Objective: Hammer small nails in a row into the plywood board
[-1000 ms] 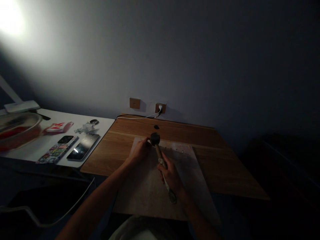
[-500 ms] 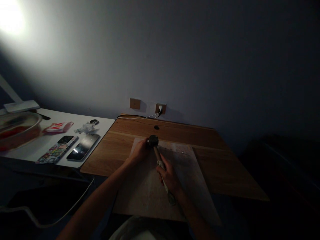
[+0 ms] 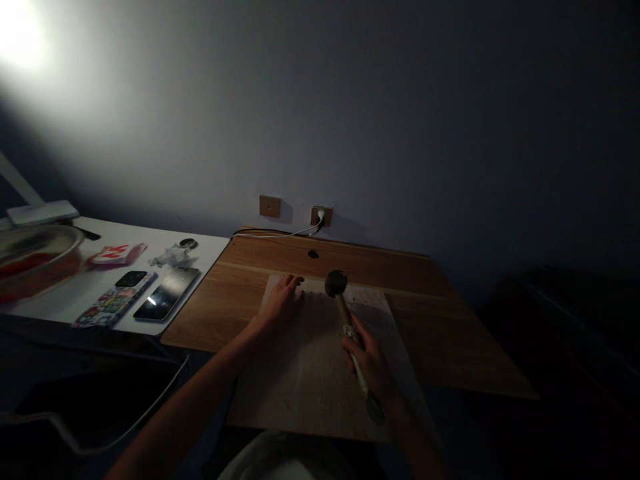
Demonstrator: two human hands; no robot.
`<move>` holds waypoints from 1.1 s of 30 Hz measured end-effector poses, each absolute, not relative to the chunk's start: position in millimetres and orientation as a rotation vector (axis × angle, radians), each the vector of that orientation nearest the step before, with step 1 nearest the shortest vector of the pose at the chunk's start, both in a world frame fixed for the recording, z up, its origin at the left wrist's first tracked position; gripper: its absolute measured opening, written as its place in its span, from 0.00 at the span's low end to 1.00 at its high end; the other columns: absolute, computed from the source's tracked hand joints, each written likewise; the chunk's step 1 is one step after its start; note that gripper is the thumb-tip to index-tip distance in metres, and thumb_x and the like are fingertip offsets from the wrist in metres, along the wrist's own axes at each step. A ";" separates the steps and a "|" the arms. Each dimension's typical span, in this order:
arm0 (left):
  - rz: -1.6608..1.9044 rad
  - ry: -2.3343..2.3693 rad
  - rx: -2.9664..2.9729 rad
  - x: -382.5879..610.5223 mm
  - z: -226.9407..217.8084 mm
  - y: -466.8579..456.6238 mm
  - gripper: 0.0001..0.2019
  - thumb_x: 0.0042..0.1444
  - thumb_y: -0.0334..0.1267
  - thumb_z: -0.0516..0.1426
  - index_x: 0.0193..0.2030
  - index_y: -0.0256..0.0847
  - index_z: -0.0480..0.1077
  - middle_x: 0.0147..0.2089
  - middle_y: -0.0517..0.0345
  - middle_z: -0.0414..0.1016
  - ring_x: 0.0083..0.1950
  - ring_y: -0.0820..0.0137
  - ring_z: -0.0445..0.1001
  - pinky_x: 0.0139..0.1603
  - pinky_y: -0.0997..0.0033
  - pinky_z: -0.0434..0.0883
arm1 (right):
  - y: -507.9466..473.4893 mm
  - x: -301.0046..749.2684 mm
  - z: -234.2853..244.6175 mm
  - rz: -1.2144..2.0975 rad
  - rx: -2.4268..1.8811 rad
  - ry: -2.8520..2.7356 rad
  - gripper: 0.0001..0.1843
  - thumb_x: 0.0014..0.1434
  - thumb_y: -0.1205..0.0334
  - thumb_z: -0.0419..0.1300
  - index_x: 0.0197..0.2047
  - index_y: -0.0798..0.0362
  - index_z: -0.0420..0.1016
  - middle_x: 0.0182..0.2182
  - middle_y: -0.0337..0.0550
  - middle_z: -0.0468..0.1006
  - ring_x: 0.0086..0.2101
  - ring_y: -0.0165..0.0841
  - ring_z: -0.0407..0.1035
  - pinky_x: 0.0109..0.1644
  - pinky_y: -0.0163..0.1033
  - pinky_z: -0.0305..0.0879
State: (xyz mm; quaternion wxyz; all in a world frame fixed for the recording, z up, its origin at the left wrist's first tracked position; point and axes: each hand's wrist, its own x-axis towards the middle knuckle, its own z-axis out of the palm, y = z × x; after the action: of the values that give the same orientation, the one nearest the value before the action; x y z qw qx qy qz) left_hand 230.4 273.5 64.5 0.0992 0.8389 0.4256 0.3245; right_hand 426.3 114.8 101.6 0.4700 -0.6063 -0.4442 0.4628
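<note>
My right hand (image 3: 367, 357) is wrapped round the handle of a hammer (image 3: 336, 283) with a dark, round head. The handle is pale, with a patterned wrapping at the grip. Its head is over the far half of a pale wooden board (image 3: 305, 380). At the board's far left corner rests my left hand (image 3: 283, 300), its fingers curled towards the thumb. Whatever is between those fingertips is too small and dark to make out. Several tiny shiny bits, possibly nails, lie or stand in a row along the board's far side, right of my left hand.
Under the board is a brown wooden table (image 3: 450, 333) against the wall. To the left, a white table (image 3: 210, 250) bears two phones, one a dark phone (image 3: 167, 293), a red-and-white packet (image 3: 117, 255), crumpled plastic (image 3: 175, 255) and a clear bowl (image 3: 65, 260). Cables run to a wall socket (image 3: 321, 215).
The hammer in my right hand has moved to the right, away from my left hand's fingertips. My left hand has stayed at nearly the same spot on the board.
</note>
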 end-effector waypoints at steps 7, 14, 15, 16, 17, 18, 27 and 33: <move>0.634 0.112 3.330 267.1 89.7 215.4 0.12 0.69 0.32 0.50 0.53 0.40 0.72 0.53 0.49 0.78 0.51 0.64 0.74 0.49 0.64 0.68 | 88.0 460.0 90.3 1.048 -1.672 -0.953 0.42 0.58 0.51 0.57 0.73 0.54 0.54 0.18 0.28 0.62 0.15 0.26 0.57 0.16 0.30 0.55; 0.558 0.116 3.334 296.2 75.1 193.0 0.08 0.65 0.33 0.55 0.36 0.39 0.74 0.34 0.50 0.77 0.39 0.63 0.74 0.37 0.64 0.68 | 80.5 458.4 84.1 1.050 -1.673 -0.914 0.43 0.57 0.49 0.60 0.72 0.52 0.56 0.27 0.32 0.67 0.16 0.24 0.58 0.17 0.31 0.57; 0.565 0.109 3.323 293.9 76.6 194.9 0.07 0.65 0.33 0.55 0.37 0.39 0.74 0.35 0.51 0.77 0.39 0.63 0.74 0.37 0.64 0.68 | 79.6 457.2 84.6 1.050 -1.662 -0.920 0.43 0.56 0.49 0.60 0.72 0.52 0.57 0.28 0.33 0.68 0.17 0.24 0.58 0.17 0.31 0.57; 0.574 0.112 3.308 289.8 78.9 197.9 0.06 0.65 0.33 0.56 0.39 0.39 0.74 0.35 0.51 0.77 0.39 0.63 0.74 0.38 0.64 0.68 | 78.5 455.8 85.2 1.055 -1.650 -0.924 0.43 0.56 0.48 0.61 0.71 0.53 0.58 0.28 0.33 0.67 0.17 0.24 0.57 0.17 0.31 0.57; 0.588 0.135 3.281 284.2 81.7 202.0 0.05 0.64 0.33 0.56 0.42 0.39 0.75 0.36 0.52 0.77 0.40 0.63 0.74 0.38 0.65 0.69 | 77.3 454.2 85.8 1.069 -1.640 -0.928 0.43 0.55 0.48 0.61 0.71 0.54 0.58 0.27 0.32 0.67 0.17 0.24 0.57 0.17 0.31 0.57; 0.613 0.187 3.233 277.1 84.4 207.5 0.06 0.64 0.32 0.57 0.44 0.40 0.75 0.38 0.52 0.78 0.41 0.63 0.74 0.40 0.65 0.69 | 76.0 452.3 86.3 1.091 -1.629 -0.932 0.44 0.55 0.48 0.61 0.71 0.55 0.58 0.25 0.31 0.65 0.17 0.24 0.56 0.17 0.31 0.56; 1.009 1.215 2.207 203.3 67.6 286.8 0.11 0.56 0.26 0.57 0.40 0.39 0.79 0.37 0.55 0.82 0.38 0.70 0.79 0.42 0.74 0.73 | 71.2 433.8 76.3 1.308 -1.577 -1.037 0.47 0.55 0.49 0.61 0.74 0.57 0.53 0.20 0.29 0.63 0.16 0.25 0.55 0.17 0.30 0.52; 0.934 1.236 2.136 199.7 56.9 290.9 0.12 0.56 0.28 0.57 0.42 0.39 0.80 0.39 0.54 0.84 0.39 0.68 0.81 0.43 0.72 0.75 | 81.7 426.6 81.0 1.292 -1.560 -1.118 0.46 0.57 0.51 0.58 0.74 0.60 0.52 0.19 0.28 0.63 0.17 0.25 0.55 0.18 0.30 0.53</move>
State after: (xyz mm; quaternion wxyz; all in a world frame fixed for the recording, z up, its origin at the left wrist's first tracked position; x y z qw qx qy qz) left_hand 199.7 290.9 56.9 0.2490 0.7841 0.4536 0.3428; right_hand 426.6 81.7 81.0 0.4019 -0.6174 -0.4425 0.5114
